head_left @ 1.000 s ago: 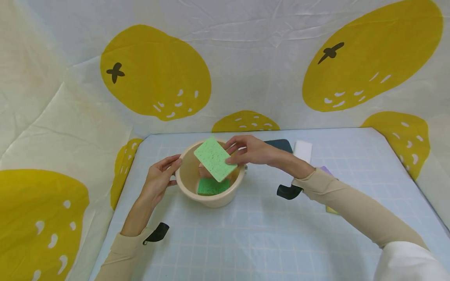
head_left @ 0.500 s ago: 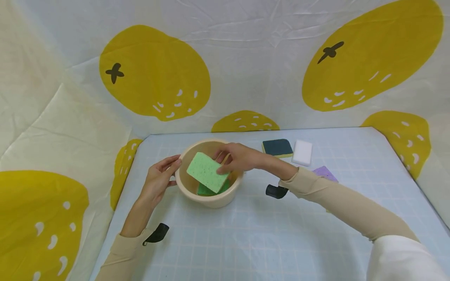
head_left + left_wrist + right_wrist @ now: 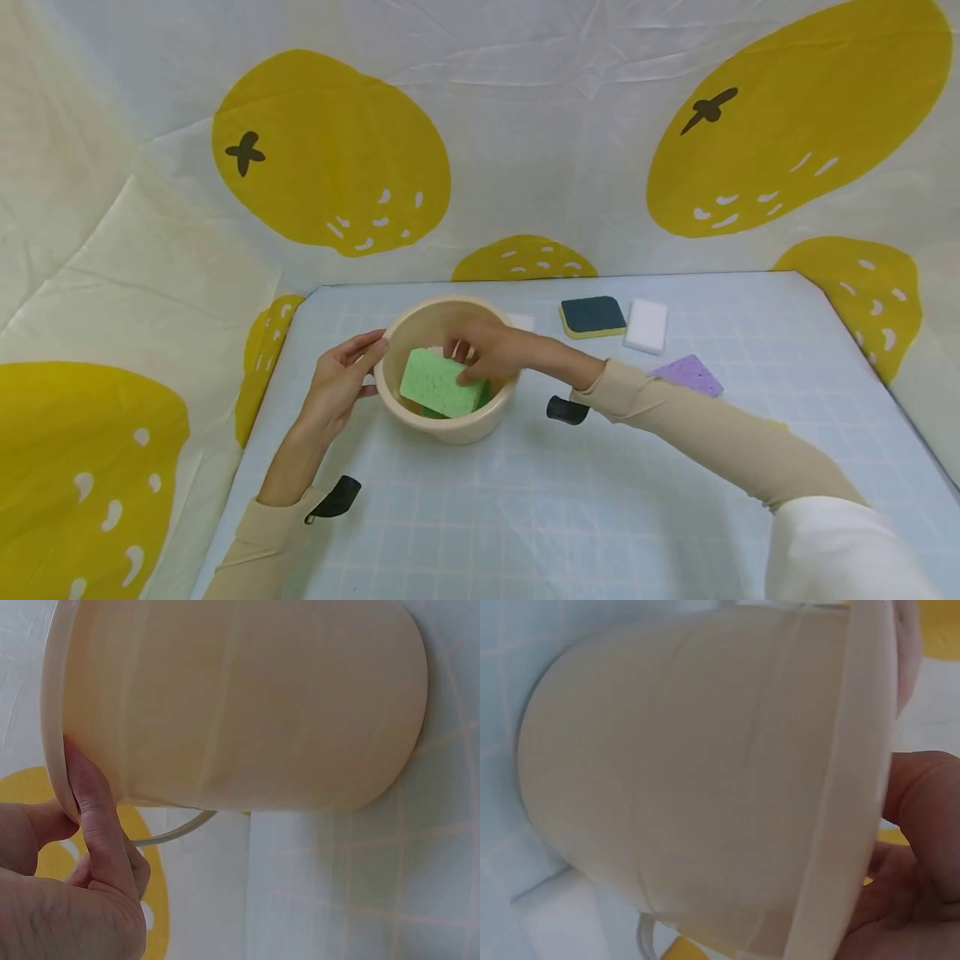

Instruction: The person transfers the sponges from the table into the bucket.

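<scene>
A beige plastic bowl (image 3: 390,394) stands on the light blue gridded table (image 3: 525,500). My right hand (image 3: 480,354) reaches inside it and grips a light green sponge (image 3: 437,382), which lies tilted on a darker green sponge (image 3: 429,412) at the bottom. My left hand (image 3: 337,379) touches the bowl's left rim, fingertips (image 3: 75,769) on the edge. Both wrist views are filled by the bowl's outer wall (image 3: 240,705) (image 3: 675,795); the sponges are hidden there.
At the back right of the table lie a dark blue and yellow sponge (image 3: 592,317), a white sponge (image 3: 647,325) and a purple sponge (image 3: 687,375). A lemon-print cloth (image 3: 330,150) walls in the back and sides.
My right hand has lowered the light green sponge from above the bowl down into it. The left hand has stayed at the rim.
</scene>
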A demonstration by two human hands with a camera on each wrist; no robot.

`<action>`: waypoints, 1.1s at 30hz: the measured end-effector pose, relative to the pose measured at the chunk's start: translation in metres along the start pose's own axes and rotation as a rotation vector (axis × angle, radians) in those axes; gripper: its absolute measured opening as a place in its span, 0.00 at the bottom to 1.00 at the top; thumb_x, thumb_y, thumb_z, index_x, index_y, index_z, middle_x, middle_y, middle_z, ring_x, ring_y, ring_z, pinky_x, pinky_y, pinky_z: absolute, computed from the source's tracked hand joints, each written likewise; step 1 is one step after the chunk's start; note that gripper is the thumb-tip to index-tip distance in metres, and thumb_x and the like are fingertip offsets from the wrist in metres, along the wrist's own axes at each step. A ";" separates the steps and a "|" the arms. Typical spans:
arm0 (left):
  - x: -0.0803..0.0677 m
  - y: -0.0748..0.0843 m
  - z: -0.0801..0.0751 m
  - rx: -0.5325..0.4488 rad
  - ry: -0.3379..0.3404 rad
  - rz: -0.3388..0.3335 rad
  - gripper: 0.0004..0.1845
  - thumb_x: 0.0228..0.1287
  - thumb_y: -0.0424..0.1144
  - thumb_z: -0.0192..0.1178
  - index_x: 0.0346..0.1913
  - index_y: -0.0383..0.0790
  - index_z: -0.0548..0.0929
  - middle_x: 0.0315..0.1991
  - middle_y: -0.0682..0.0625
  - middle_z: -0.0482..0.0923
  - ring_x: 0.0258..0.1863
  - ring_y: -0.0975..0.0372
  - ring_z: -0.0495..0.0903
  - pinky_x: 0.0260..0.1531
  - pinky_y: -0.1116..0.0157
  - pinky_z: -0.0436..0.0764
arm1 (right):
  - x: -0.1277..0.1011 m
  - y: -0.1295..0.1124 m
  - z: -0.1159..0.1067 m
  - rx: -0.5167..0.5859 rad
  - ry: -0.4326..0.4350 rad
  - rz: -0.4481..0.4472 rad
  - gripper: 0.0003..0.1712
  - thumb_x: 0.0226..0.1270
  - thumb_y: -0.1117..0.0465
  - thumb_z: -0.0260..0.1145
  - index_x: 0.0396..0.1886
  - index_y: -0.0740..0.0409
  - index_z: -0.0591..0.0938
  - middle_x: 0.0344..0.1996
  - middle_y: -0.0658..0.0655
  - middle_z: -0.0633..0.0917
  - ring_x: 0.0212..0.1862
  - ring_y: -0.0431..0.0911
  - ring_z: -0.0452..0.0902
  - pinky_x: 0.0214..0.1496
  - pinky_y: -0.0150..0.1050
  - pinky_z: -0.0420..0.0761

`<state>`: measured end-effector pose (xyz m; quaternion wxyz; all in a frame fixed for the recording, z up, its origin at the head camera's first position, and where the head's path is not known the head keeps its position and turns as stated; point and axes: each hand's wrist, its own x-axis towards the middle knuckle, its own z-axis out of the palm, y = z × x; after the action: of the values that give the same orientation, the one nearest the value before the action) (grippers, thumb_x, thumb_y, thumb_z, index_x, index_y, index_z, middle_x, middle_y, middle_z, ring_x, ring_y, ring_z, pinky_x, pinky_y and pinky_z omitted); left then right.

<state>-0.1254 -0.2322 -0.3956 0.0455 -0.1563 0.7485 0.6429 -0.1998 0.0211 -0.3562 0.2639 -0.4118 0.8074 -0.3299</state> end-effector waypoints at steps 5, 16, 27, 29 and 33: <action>0.000 0.000 0.000 -0.002 0.000 0.004 0.29 0.71 0.51 0.66 0.69 0.42 0.77 0.60 0.48 0.80 0.40 0.66 0.79 0.34 0.68 0.87 | 0.003 -0.003 0.004 -0.043 -0.014 0.026 0.17 0.65 0.72 0.73 0.51 0.69 0.79 0.51 0.63 0.82 0.54 0.53 0.80 0.59 0.40 0.82; -0.001 0.000 0.001 -0.015 -0.004 0.006 0.28 0.71 0.51 0.66 0.68 0.42 0.78 0.57 0.51 0.81 0.39 0.66 0.79 0.33 0.68 0.87 | 0.003 -0.001 0.015 -0.190 -0.004 0.054 0.10 0.64 0.76 0.67 0.45 0.68 0.83 0.39 0.59 0.81 0.42 0.47 0.73 0.48 0.35 0.75; -0.002 -0.001 0.002 -0.004 0.000 0.003 0.29 0.70 0.52 0.66 0.68 0.42 0.78 0.56 0.52 0.82 0.38 0.66 0.79 0.32 0.69 0.87 | -0.003 0.002 0.015 -0.283 0.104 0.001 0.07 0.70 0.70 0.66 0.45 0.65 0.81 0.40 0.58 0.82 0.44 0.49 0.74 0.51 0.38 0.77; -0.001 -0.001 0.003 -0.001 0.003 0.001 0.29 0.70 0.52 0.66 0.68 0.42 0.78 0.56 0.51 0.81 0.39 0.66 0.79 0.32 0.69 0.87 | -0.005 0.002 0.013 -0.259 0.121 -0.026 0.07 0.71 0.70 0.65 0.46 0.66 0.80 0.41 0.59 0.82 0.45 0.50 0.76 0.52 0.39 0.79; -0.001 0.001 0.003 0.005 0.003 0.000 0.30 0.70 0.53 0.67 0.69 0.42 0.77 0.58 0.50 0.81 0.39 0.66 0.79 0.33 0.68 0.87 | -0.008 0.003 0.008 -0.186 0.141 -0.045 0.07 0.73 0.67 0.65 0.47 0.66 0.80 0.43 0.59 0.83 0.45 0.49 0.78 0.49 0.35 0.80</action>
<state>-0.1246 -0.2294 -0.3952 0.0448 -0.1571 0.7500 0.6409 -0.1916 0.0261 -0.3621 0.1597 -0.4281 0.8417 -0.2877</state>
